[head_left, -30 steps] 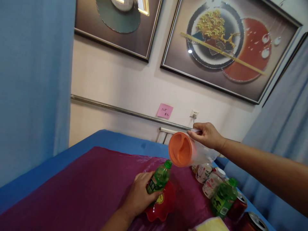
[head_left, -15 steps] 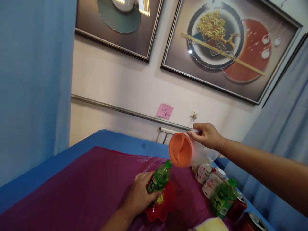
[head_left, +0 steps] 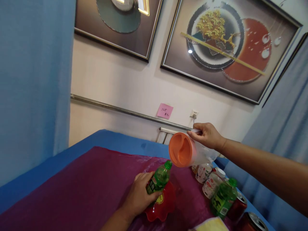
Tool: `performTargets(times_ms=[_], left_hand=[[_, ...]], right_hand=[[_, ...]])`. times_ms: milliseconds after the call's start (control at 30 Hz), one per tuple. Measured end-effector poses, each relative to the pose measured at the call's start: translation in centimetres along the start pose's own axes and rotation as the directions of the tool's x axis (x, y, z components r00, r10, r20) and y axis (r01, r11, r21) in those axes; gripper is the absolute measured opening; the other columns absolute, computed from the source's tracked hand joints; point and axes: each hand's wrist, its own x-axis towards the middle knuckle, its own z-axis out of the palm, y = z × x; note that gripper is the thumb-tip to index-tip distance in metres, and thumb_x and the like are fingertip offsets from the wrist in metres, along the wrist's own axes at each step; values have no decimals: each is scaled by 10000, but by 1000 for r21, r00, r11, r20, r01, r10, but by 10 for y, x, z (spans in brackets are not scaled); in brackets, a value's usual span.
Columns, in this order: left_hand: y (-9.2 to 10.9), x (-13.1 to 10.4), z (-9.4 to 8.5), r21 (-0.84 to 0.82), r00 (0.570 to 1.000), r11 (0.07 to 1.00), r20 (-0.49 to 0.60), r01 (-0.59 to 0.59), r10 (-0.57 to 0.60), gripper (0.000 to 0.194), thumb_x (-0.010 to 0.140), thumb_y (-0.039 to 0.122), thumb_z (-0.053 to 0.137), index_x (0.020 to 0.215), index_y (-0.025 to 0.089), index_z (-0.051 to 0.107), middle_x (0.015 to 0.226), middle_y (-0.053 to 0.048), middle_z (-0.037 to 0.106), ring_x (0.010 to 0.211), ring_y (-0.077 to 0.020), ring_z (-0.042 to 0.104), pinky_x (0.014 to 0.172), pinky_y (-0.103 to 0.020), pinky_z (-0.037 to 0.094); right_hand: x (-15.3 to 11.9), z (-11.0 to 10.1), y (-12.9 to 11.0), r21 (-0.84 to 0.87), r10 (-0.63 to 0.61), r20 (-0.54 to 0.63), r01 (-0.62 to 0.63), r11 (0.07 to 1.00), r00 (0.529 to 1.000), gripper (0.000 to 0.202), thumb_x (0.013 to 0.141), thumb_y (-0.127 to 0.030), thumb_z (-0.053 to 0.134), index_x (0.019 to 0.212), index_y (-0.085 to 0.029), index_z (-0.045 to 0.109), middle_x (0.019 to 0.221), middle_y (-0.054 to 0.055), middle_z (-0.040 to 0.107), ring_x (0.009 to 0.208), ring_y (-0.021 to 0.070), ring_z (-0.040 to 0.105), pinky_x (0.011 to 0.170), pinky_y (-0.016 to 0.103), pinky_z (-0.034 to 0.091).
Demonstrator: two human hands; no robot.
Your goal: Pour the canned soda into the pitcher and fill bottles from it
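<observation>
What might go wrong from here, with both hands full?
The right hand holds the jug tipped, orange lid beside the held bottle's top; any liquid could miss it.

The left hand hides the held bottle's base, so its footing by the red dish is unclear; it might tip.

Swung low, the jug might knock the white bottles.

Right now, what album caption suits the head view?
Left hand grips a green bottle, right hand a tilted orange-lidded pitcher.

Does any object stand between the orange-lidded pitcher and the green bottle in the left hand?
Nothing visible does: the tilted pitcher, in the right hand, appears close beside the top of the green bottle.
</observation>
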Motion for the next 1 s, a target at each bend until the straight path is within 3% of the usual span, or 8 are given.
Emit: performTargets(times_ms=[200, 1000], left_hand=[[-3, 0, 1, 12, 999, 999, -10, -45, 45, 560, 651, 311, 839, 1192, 280, 693, 1152, -46, 750, 1085, -301, 652, 1024, -447, 445], [0, -1, -1, -13, 999, 999, -11, -36, 36, 588, 642, 288, 855, 1207, 266, 694, 1174, -55, 748, 1109, -305, 647, 1039, -441, 435]], right_hand=[[0, 0, 1, -7, -5, 2, 5, 1000, 1000, 477, 852, -555, 555, 580, -246, 315, 513, -53, 348, 503, 111, 325, 512, 268, 244], [0, -1, -4, -14, -18, 5, 18, 1000, 1000, 478, 848, -560, 555, 572, -244, 326, 510, -51, 357, 500, 111, 330, 518, 269, 256]])
